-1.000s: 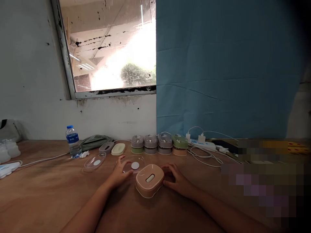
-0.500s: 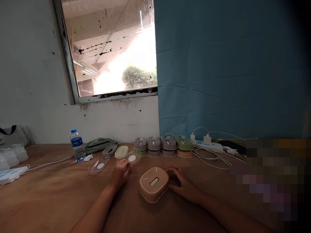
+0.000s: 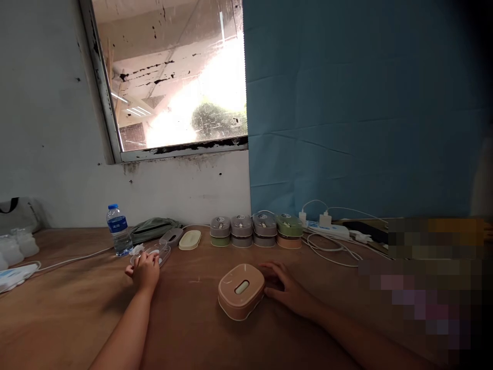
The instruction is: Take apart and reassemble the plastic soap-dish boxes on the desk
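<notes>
A peach-coloured lidded box (image 3: pixel 242 293) with a pale oval piece in its top sits in front of me. My right hand (image 3: pixel 287 290) is open at its right side, thumb and fingers apart, fingertips at or against the edge. Over to the left, my left hand (image 3: pixel 145 272) is closed over a clear plastic lid (image 3: pixel 164 253) beside the water bottle (image 3: pixel 118 231). Another clear lid lies under or against it; the overlap hides where one ends. A grey-purple lid (image 3: pixel 171 237) and a cream lid (image 3: pixel 190 240) lie just behind.
Several two-tier boxes (image 3: pixel 241 231) stand in a row at the back. A green pouch (image 3: pixel 154 229) lies near the wall. White cables (image 3: pixel 331 252) and a power strip (image 3: pixel 335 229) are at the right, with white bottles (image 3: pixel 13 249) at far left.
My left hand has moved left with the clear lid, from in front of the row of boxes to the other clear lid. My right hand and the peach box have stayed put.
</notes>
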Tool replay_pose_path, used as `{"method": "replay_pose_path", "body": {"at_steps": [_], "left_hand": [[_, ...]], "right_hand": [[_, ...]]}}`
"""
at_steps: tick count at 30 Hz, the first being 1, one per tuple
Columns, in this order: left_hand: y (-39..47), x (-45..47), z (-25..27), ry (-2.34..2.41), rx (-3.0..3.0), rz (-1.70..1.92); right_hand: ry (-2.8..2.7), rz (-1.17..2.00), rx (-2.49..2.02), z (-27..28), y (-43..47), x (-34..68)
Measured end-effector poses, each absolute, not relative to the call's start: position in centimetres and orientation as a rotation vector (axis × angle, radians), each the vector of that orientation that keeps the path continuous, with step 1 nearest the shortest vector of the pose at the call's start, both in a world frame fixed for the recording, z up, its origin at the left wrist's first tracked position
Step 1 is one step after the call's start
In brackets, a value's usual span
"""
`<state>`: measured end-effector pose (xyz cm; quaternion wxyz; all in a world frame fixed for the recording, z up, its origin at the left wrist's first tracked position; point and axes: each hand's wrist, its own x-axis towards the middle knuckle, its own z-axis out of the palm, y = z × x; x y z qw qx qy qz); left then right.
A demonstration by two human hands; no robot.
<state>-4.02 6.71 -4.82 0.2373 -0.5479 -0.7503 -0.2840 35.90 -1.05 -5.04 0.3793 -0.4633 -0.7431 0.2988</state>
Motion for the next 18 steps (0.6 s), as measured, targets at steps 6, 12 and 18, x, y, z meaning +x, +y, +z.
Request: {"method": "replay_pose_path", "body": {"at_steps": [6,12,18], "left_hand": [[7.07,-3.95,-4.93,-2.119,-1.554,-0.745],[7.13,-3.75,-5.10,-2.157,-1.551,-0.764],[7.16,-3.74,-5.16,-2.131,-1.612,-0.783]], "right_hand": [[-1.908,0.723,-1.213,-4.86,-1.18,35.87],[-1.908,0.729,-1.187,-4.77,-1.12,35.82],[-1.921,0.710,-1.168,-4.74,-1.25,35.87]]}}
